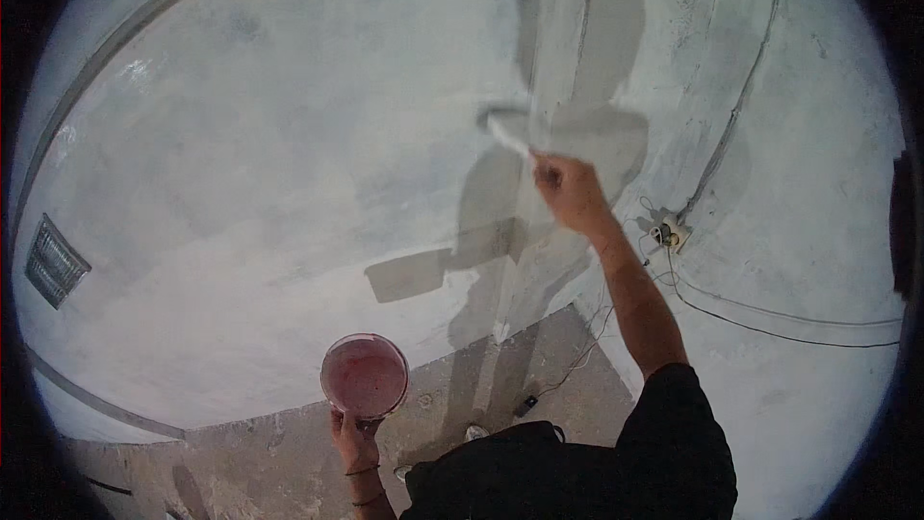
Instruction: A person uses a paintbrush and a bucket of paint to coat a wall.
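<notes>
My left hand (354,440) is closed on the near side of a round tub (365,377), low and left of my body. The tub is pinkish inside with a clear rim; how much it holds I cannot tell. My right arm reaches up and forward, and my right hand (568,191) is closed around a white paintbrush (507,135). The brush tip points up and left against the whitish wall (289,135), close to the inner corner. Motion blurs the brush a little, and its handle is mostly hidden in my fist.
Right of the corner, an open socket box (668,233) with loose wires sits on the wall. A thin cable runs down to a black plug (526,406) on the brown floor (260,462). A grille vent (57,262) is at far left. My shadow falls across the corner.
</notes>
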### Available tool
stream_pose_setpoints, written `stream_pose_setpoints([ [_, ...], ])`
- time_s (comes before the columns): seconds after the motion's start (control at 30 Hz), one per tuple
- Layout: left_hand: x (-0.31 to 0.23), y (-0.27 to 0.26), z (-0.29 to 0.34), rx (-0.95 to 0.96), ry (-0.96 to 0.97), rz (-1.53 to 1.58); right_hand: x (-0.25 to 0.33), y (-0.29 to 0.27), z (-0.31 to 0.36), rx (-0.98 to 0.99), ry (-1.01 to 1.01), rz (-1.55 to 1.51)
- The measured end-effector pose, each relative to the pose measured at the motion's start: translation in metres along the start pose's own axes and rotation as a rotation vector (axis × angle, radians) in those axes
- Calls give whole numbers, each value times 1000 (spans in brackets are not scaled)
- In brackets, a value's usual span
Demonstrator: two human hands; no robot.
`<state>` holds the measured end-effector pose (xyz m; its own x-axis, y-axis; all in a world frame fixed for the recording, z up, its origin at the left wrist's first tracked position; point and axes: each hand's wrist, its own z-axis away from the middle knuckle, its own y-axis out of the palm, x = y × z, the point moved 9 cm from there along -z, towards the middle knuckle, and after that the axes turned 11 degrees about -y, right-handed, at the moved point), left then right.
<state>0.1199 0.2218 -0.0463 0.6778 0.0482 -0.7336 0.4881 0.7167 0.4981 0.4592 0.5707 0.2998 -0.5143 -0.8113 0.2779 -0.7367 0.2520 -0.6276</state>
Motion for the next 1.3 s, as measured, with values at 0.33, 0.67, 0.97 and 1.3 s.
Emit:
stream_pose_setpoints([
  [0.33,2,11,7,37,-16,23,-30,109,67,-116,114,-179],
  [0.67,5,-2,7,11,17,37,-103,233,193,633,257,-30],
  [0.97,4,3,10,-13,-35,21,17,23,-30,218,29,-28],
  [1.3,3,21,4,47,-19,23,49,-65,-99,-315,-205,206],
])
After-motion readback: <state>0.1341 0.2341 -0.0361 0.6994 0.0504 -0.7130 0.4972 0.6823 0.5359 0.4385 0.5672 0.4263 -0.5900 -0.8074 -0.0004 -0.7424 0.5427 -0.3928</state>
